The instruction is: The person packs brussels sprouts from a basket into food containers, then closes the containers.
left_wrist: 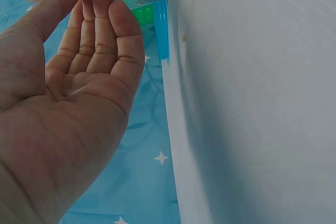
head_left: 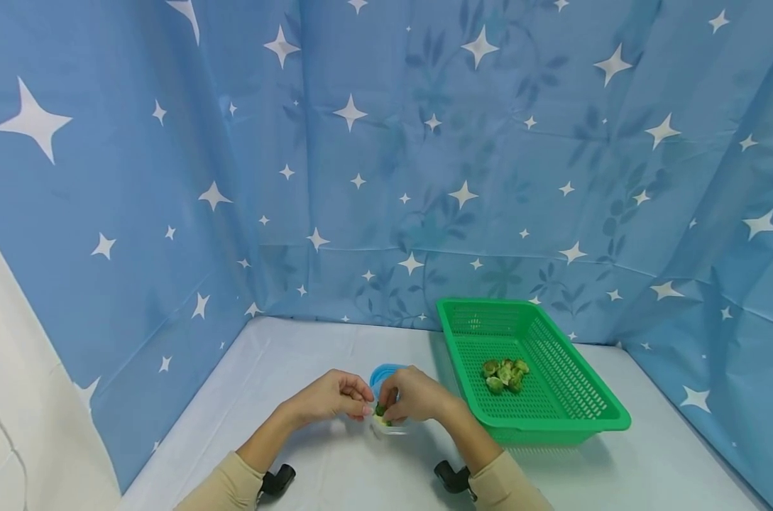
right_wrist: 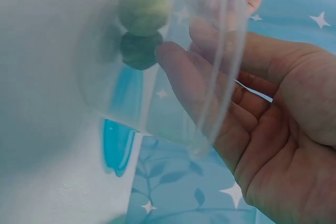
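A small clear plastic tub [head_left: 391, 429] stands on the white table, with green Brussels sprouts inside. In the right wrist view, a paler sprout [right_wrist: 143, 9] and a darker sprout [right_wrist: 140, 50] show through its wall. My left hand [head_left: 335, 397] pinches the tub's rim between thumb and fingertips; in the left wrist view its palm faces the camera. From the other side my right hand [head_left: 414, 396] reaches over the rim into the tub. One fingertip touches the darker sprout, while the thumb stands apart from it. Behind the tub lies a round blue lid [head_left: 384, 372].
To the right stands a green plastic basket [head_left: 590, 376] with a small heap of Brussels sprouts [head_left: 505, 375] in it. A blue curtain [head_left: 386, 156] with white stars hangs behind the white table [head_left: 245, 387].
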`<act>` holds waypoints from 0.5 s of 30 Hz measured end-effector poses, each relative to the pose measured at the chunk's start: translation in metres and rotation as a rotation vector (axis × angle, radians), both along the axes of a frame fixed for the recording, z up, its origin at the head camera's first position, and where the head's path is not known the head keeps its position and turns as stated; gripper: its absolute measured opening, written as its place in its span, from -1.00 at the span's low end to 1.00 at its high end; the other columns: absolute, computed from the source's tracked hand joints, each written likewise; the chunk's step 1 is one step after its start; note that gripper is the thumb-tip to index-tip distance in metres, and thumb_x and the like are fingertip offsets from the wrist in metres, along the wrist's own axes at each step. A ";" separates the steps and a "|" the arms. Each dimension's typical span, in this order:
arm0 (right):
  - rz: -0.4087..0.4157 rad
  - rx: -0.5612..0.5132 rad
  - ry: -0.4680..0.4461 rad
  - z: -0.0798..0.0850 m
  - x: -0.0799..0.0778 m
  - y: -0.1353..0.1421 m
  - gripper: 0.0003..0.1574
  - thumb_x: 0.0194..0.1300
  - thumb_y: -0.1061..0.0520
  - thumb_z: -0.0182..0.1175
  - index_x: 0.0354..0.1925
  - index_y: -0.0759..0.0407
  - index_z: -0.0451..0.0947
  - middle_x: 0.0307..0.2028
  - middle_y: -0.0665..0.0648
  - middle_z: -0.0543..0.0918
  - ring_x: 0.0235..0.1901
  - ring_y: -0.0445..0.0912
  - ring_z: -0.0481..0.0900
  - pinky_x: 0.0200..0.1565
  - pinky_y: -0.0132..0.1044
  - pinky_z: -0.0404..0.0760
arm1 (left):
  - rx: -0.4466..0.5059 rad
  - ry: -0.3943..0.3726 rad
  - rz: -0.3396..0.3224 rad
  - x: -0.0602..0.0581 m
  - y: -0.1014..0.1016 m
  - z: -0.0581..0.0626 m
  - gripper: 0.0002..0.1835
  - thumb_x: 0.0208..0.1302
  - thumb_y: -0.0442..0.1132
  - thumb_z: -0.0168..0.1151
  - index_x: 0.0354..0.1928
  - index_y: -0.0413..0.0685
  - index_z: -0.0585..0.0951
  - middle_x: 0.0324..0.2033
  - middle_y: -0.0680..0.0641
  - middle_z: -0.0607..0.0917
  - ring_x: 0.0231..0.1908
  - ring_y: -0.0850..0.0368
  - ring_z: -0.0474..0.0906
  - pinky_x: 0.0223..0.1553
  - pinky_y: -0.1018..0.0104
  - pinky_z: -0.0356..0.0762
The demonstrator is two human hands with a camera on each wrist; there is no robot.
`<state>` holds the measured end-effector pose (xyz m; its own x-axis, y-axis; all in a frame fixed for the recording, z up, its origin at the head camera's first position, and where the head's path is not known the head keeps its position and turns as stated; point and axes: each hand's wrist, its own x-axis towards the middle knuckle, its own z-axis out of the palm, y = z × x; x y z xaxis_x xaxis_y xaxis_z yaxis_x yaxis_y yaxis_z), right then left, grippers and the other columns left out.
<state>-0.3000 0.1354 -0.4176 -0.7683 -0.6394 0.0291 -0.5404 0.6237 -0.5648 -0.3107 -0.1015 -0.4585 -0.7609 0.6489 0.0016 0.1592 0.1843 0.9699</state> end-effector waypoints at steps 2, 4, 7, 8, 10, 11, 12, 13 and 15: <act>0.000 -0.010 0.015 0.004 0.000 0.002 -0.87 0.15 0.34 0.51 -0.28 0.25 0.78 -0.45 -0.01 0.76 -0.56 -0.31 0.60 -0.45 -0.42 0.64 | 0.000 0.004 -0.002 0.000 0.000 0.000 -0.66 0.34 -0.27 0.44 0.01 -0.41 0.67 -0.33 -0.01 0.76 -0.30 0.11 0.74 -0.09 0.09 0.77; -0.001 -0.031 0.031 0.008 0.001 0.004 -0.84 0.17 0.35 0.48 -0.22 0.29 0.77 -0.43 0.04 0.77 -0.56 -0.29 0.62 -0.45 -0.40 0.64 | 0.000 0.008 -0.004 0.000 0.000 0.000 -0.65 0.34 -0.27 0.44 0.01 -0.42 0.66 -0.33 -0.01 0.76 -0.30 0.10 0.74 -0.09 0.08 0.77; -0.023 -0.064 0.065 0.016 0.003 0.007 -0.83 0.23 0.35 0.43 -0.16 0.29 0.76 -0.38 0.07 0.78 -0.50 -0.25 0.64 -0.43 -0.38 0.65 | -0.004 0.004 -0.008 -0.001 0.000 0.001 -0.64 0.35 -0.27 0.43 0.03 -0.43 0.65 -0.33 0.00 0.77 -0.30 0.11 0.74 -0.08 0.07 0.77; -0.030 -0.073 0.080 0.019 0.004 0.008 -0.82 0.25 0.35 0.42 -0.14 0.29 0.75 -0.36 0.07 0.77 -0.47 -0.24 0.65 -0.41 -0.38 0.65 | -0.004 0.002 -0.008 -0.001 0.000 0.001 -0.64 0.36 -0.27 0.42 0.03 -0.44 0.65 -0.33 0.00 0.77 -0.30 0.11 0.75 -0.08 0.06 0.77; -0.049 -0.093 0.123 0.026 0.006 0.011 -0.83 0.28 0.33 0.41 -0.12 0.25 0.75 -0.33 0.07 0.77 -0.41 -0.21 0.67 -0.37 -0.38 0.67 | -0.002 -0.003 -0.010 -0.001 0.000 0.001 -0.65 0.36 -0.28 0.41 0.03 -0.44 0.65 -0.32 0.00 0.78 -0.30 0.11 0.75 -0.08 0.05 0.77; -0.057 -0.101 0.151 0.030 0.008 0.012 -0.83 0.30 0.31 0.40 -0.11 0.22 0.75 -0.30 0.08 0.78 -0.38 -0.19 0.68 -0.34 -0.38 0.67 | -0.001 -0.006 -0.010 -0.001 0.000 0.001 -0.66 0.36 -0.29 0.41 0.03 -0.43 0.65 -0.32 0.00 0.78 -0.30 0.11 0.76 -0.08 0.05 0.77; -0.061 -0.109 0.178 0.033 0.009 0.013 -0.82 0.31 0.30 0.40 -0.10 0.21 0.75 -0.28 0.08 0.79 -0.35 -0.17 0.70 -0.31 -0.38 0.68 | 0.000 -0.006 -0.011 -0.001 0.000 0.001 -0.67 0.37 -0.29 0.41 0.02 -0.43 0.66 -0.31 0.00 0.79 -0.30 0.12 0.76 -0.08 0.06 0.77; -0.063 -0.116 0.208 0.037 0.011 0.014 -0.82 0.31 0.29 0.41 -0.10 0.20 0.75 -0.26 0.08 0.80 -0.33 -0.15 0.71 -0.29 -0.38 0.69 | 0.001 -0.008 -0.011 -0.001 0.000 0.000 -0.67 0.37 -0.30 0.40 0.02 -0.43 0.66 -0.30 0.00 0.79 -0.29 0.12 0.76 -0.08 0.06 0.77; -0.068 -0.128 0.257 0.044 0.015 0.016 -0.81 0.31 0.28 0.42 -0.09 0.17 0.76 -0.22 0.09 0.81 -0.30 -0.13 0.74 -0.26 -0.39 0.70 | 0.001 -0.008 -0.011 -0.002 0.000 0.000 -0.69 0.37 -0.30 0.40 0.02 -0.41 0.66 -0.30 0.01 0.79 -0.29 0.12 0.76 -0.08 0.09 0.78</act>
